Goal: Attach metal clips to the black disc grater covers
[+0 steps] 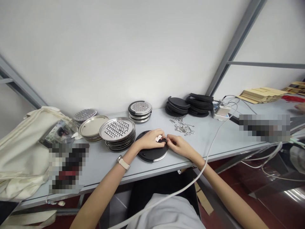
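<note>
A round black disc with a metal rim lies flat on the grey table, straight in front of me. My left hand rests on its far edge, fingers curled and pinched at the rim. My right hand meets it from the right, fingertips pinched on something small at the same spot; I cannot make out what. A loose pile of small metal hooks lies just beyond my right hand.
Stacks of perforated metal discs and plain metal trays stand left and behind. Black discs and black rings are stacked at the back right. A cream bag lies left; a white cable crosses the table.
</note>
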`<state>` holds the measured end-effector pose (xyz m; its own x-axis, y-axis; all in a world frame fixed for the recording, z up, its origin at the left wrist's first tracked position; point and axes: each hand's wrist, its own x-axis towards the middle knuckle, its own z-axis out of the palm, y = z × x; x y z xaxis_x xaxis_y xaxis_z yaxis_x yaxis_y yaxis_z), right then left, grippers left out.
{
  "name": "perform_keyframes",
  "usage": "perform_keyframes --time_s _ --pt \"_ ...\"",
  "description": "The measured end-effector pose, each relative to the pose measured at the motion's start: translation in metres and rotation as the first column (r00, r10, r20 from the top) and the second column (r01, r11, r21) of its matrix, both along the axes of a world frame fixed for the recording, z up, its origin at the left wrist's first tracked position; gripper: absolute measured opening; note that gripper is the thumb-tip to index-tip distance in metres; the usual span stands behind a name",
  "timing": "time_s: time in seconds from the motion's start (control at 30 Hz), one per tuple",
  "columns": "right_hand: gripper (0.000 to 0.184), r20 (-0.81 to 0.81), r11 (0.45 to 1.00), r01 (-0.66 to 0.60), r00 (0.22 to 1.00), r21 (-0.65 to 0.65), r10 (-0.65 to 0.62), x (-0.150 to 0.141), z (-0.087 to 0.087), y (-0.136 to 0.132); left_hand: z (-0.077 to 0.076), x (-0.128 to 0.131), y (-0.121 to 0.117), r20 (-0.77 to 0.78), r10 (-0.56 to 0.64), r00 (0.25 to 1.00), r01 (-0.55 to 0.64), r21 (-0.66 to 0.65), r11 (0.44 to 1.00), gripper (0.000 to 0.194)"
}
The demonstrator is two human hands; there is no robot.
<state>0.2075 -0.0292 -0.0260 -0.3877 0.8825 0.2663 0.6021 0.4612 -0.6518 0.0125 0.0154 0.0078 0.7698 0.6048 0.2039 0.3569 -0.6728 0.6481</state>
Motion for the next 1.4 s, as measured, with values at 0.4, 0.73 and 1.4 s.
perform_keyframes --time_s 0.4,0.73,1.4 --pt "0.021 -0.002 1.000 -0.002 1.000 0.001 0.002 0.0005 -0.0005 0.0007 0.0012 0.0014 -0.0007 -0.007 0.006 1.000 -0.006 0.006 1.000 0.011" --pt "0.021 0.013 1.000 0.001 1.000 0.012 -0.002 -0.0001 0.0005 0.0001 0.0011 0.0002 -0.0009 -0.010 0.008 1.000 -0.008 0.004 1.000 0.011" --pt "0.022 0.050 0.998 -0.038 0.998 0.047 0.035 0.0000 0.0032 0.0004 0.0006 0.0010 -0.0022 -0.045 0.052 0.998 -0.050 0.046 0.998 0.022"
